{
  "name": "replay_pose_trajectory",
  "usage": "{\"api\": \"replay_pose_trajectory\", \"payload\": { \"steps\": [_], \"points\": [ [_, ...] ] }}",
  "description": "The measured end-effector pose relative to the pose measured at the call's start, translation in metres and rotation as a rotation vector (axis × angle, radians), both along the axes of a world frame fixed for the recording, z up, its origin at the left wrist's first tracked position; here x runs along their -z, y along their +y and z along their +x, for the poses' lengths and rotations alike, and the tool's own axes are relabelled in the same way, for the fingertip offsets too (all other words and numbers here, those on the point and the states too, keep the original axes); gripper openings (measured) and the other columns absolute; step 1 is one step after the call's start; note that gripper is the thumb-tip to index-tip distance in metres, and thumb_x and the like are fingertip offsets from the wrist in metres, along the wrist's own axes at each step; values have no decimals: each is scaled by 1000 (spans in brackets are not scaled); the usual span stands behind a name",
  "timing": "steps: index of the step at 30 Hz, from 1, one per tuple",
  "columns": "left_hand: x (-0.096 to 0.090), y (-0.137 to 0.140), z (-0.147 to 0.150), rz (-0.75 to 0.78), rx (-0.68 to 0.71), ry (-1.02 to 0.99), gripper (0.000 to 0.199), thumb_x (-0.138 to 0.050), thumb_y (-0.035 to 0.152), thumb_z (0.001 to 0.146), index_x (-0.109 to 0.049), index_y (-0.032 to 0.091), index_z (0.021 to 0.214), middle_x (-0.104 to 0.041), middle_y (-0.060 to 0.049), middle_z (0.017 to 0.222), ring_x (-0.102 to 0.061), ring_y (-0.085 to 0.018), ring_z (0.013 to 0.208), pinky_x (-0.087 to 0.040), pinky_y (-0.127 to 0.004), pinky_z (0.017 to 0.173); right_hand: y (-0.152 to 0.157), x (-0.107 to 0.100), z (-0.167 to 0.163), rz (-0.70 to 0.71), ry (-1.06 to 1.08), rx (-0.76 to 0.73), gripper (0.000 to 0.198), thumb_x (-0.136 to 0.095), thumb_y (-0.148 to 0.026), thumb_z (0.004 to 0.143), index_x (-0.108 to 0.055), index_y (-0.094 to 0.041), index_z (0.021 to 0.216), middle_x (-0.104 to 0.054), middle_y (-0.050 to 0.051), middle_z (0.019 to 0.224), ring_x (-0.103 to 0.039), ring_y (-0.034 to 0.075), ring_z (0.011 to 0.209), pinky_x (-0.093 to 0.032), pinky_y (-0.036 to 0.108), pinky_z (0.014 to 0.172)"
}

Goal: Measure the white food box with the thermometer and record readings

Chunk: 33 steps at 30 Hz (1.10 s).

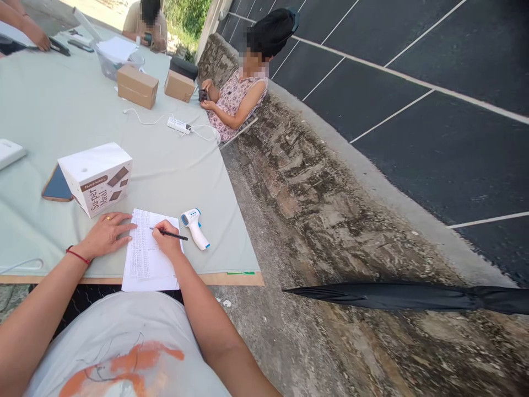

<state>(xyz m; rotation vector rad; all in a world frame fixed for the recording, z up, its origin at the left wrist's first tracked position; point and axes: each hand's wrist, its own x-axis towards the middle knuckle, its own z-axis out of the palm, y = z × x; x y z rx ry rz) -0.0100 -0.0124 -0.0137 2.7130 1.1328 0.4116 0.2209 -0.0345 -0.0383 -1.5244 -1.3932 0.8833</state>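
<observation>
A white sheet of paper covered in handwritten lines lies at the table's near edge. My right hand rests on it, fingers closed round a black pen whose tip points at the upper part of the writing. Flat on the table, with fingers spread, my left hand touches the paper's left edge. Just right of the paper lies a white and blue infrared thermometer. A white "Super Meal" box stands beyond my left hand, and a blue-backed phone lies partly behind it.
On the pale green tablecloth lie a power strip with cables, brown cardboard boxes and a clear plastic tub. A person sits at the right edge; others are at the far side. A folded black umbrella juts in from the right.
</observation>
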Motion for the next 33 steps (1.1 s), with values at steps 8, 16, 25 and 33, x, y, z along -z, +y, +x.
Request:
{"api": "replay_pose_trajectory", "payload": {
  "steps": [8,16,25,33],
  "points": [
    [-1,0,0,-12,-7,-26,45,-42,52,97,-67,29,125,-60,-12,135,-54,-33,122,-43,-54,99,-1,-2,1,22,-10,-17,4,-50,-26,67,-50,-25,64,-58,-5,61,-53,15,62,-45,27,64],
    [0,0,0,-11,-14,-25,45,-41,53,97,-68,28,125,-60,-12,135,-54,-34,121,-43,-53,99,0,-2,0,5,-5,47,3,-50,-25,67,-49,-25,64,-58,-5,61,-52,15,62,-45,28,65],
    [0,0,0,-3,-13,-31,47,-40,54,98,-67,27,125,-60,-13,135,-55,-33,121,-44,-54,98,0,-1,0,-3,-31,20,5,-51,-23,67,-48,-25,64,-56,-6,61,-52,15,62,-44,27,65],
    [0,1,0,8,-25,-53,46,-42,52,96,-67,24,123,-61,-13,132,-57,-33,119,-46,-53,97,0,4,2,67,-6,150,6,-50,-27,76,-52,-24,71,-61,-2,68,-56,16,68,-48,28,69]
  ]
}}
